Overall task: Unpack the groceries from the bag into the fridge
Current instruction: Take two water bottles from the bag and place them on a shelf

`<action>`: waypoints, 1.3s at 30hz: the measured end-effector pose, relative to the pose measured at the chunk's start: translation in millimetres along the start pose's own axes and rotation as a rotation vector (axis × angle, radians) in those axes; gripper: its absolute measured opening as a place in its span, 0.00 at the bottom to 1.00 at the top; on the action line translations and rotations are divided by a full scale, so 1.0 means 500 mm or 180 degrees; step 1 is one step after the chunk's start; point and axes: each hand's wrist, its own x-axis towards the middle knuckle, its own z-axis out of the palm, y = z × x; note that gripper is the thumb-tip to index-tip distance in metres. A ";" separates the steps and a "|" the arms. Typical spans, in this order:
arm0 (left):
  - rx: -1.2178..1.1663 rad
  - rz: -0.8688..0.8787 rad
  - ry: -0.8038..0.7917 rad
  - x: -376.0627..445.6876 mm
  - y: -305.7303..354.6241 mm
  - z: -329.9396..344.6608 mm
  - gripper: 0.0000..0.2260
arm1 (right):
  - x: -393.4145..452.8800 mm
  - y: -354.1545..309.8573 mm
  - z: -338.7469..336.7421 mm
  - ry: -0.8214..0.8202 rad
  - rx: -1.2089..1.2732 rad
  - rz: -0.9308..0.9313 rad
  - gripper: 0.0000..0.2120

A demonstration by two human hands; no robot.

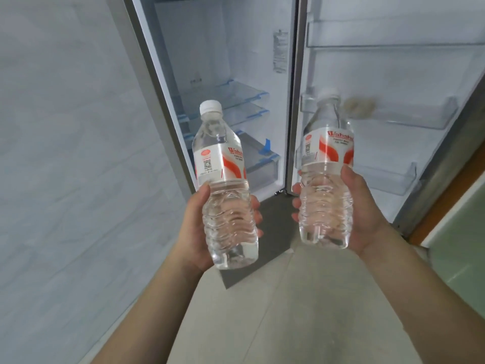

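Here my left hand point(202, 227) grips one clear plastic water bottle point(223, 179) — white cap, red-white label — and my right hand point(359, 214) grips a second clear bottle point(325, 174), before the open fridge point(236, 48).

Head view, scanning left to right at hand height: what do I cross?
Tiled wall → left hand → left water bottle → right water bottle → right hand → fridge door's lower bin.
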 end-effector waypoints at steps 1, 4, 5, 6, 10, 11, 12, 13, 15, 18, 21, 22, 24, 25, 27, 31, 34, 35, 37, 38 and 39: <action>0.0023 0.0034 0.0055 0.018 0.022 -0.004 0.27 | 0.028 -0.011 0.008 0.0035 -0.0101 -0.0026 0.35; 0.0315 0.0223 0.0110 0.072 0.090 -0.021 0.34 | 0.104 -0.048 0.027 0.0006 -0.0312 -0.0059 0.36; 0.0504 0.0349 0.0105 0.090 0.112 -0.024 0.39 | 0.129 -0.059 0.027 0.0016 -0.0336 -0.0053 0.37; 0.0721 0.0492 0.0123 0.108 0.133 -0.028 0.42 | 0.151 -0.071 0.027 0.0034 -0.0368 -0.0047 0.39; 0.1300 0.0854 0.0134 0.164 0.212 -0.047 0.42 | 0.217 -0.113 0.003 0.0116 -0.0520 -0.0117 0.31; 0.1339 0.0875 0.0127 0.179 0.232 -0.048 0.41 | 0.234 -0.126 -0.008 0.0129 -0.0537 -0.0168 0.31; 0.1358 0.0887 0.0118 0.195 0.250 -0.047 0.40 | 0.252 -0.140 -0.016 0.0125 -0.0554 -0.0208 0.33; 0.1377 0.0907 0.0120 0.213 0.267 -0.042 0.40 | 0.271 -0.156 -0.027 0.0101 -0.0581 -0.0243 0.34; 0.1405 0.0986 0.0149 0.260 0.291 -0.029 0.40 | 0.309 -0.193 -0.044 0.0046 -0.0657 -0.0279 0.32; 0.1421 0.1109 0.0249 0.345 0.316 -0.013 0.39 | 0.367 -0.249 -0.078 -0.0164 -0.0789 -0.0376 0.31; 0.1645 0.1204 0.0379 0.426 0.331 -0.002 0.41 | 0.422 -0.306 -0.121 -0.0333 -0.0930 -0.0551 0.30; 0.1735 0.1244 0.0410 0.451 0.334 0.000 0.40 | 0.443 -0.325 -0.136 -0.0387 -0.0918 -0.0585 0.29; 0.1894 0.1330 0.0473 0.498 0.339 0.004 0.36 | 0.485 -0.363 -0.162 -0.0459 -0.0821 -0.0604 0.25; 0.1969 0.1361 0.0518 0.519 0.342 0.008 0.34 | 0.508 -0.380 -0.172 -0.0501 -0.0755 -0.0609 0.24; 0.2094 0.1410 0.0638 0.557 0.347 0.018 0.34 | 0.551 -0.410 -0.187 -0.0591 -0.0696 -0.0648 0.28; 0.2345 0.1564 0.0936 0.621 0.360 0.031 0.36 | 0.622 -0.443 -0.202 -0.0594 -0.0834 -0.0796 0.28; 0.2495 0.1650 0.1092 0.648 0.375 0.021 0.35 | 0.666 -0.447 -0.199 -0.0737 -0.0935 -0.0909 0.44; 0.2510 0.1685 0.1150 0.654 0.380 0.012 0.34 | 0.680 -0.445 -0.196 -0.0767 -0.0949 -0.0963 0.45; 0.2547 0.1751 0.1268 0.659 0.390 -0.011 0.31 | 0.709 -0.434 -0.188 -0.0772 -0.1025 -0.1109 0.43; 0.2589 0.1776 0.1319 0.659 0.394 -0.025 0.30 | 0.725 -0.424 -0.187 -0.0746 -0.1075 -0.1212 0.41; 0.2638 0.1801 0.1368 0.657 0.399 -0.041 0.29 | 0.742 -0.414 -0.186 -0.0691 -0.1147 -0.1316 0.40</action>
